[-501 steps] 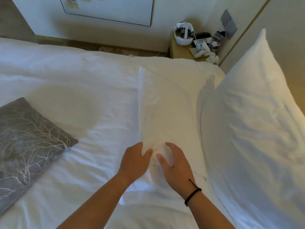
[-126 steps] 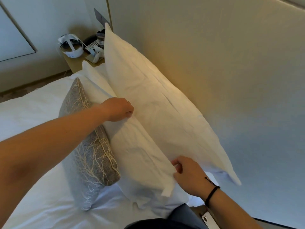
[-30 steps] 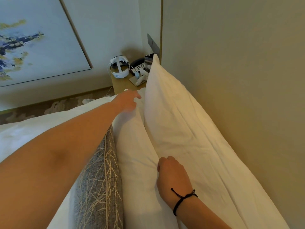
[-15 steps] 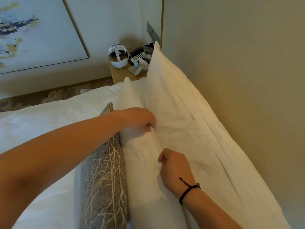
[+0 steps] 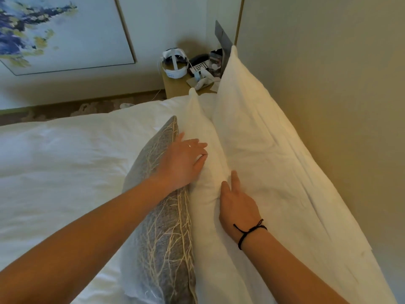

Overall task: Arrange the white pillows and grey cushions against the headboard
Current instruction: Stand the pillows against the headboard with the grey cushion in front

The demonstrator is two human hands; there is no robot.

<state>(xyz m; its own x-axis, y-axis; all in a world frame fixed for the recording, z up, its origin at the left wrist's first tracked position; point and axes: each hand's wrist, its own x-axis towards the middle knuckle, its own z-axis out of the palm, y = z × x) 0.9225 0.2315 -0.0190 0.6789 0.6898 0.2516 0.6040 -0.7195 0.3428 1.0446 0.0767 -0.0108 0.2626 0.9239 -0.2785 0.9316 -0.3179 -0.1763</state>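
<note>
A large white pillow (image 5: 269,154) leans upright against the beige headboard (image 5: 328,84). In front of it stands a smaller white pillow (image 5: 205,216), and a grey cushion with a pale branch pattern (image 5: 163,233) stands on edge against that one. My left hand (image 5: 183,162) lies open with fingers spread across the tops of the grey cushion and the smaller pillow. My right hand (image 5: 235,200), with a black cord at the wrist, rests flat on the smaller pillow with its fingers in the gap between the two white pillows.
The white duvet (image 5: 65,167) covers the bed to the left. A wooden bedside table (image 5: 175,85) beyond the pillows holds a white headset (image 5: 175,62), a phone and small items. A framed painting (image 5: 61,29) hangs on the far wall.
My left hand has let go of the smaller pillow's top edge and now lies open across the cushion and pillow. My right hand has flattened out on the smaller pillow.
</note>
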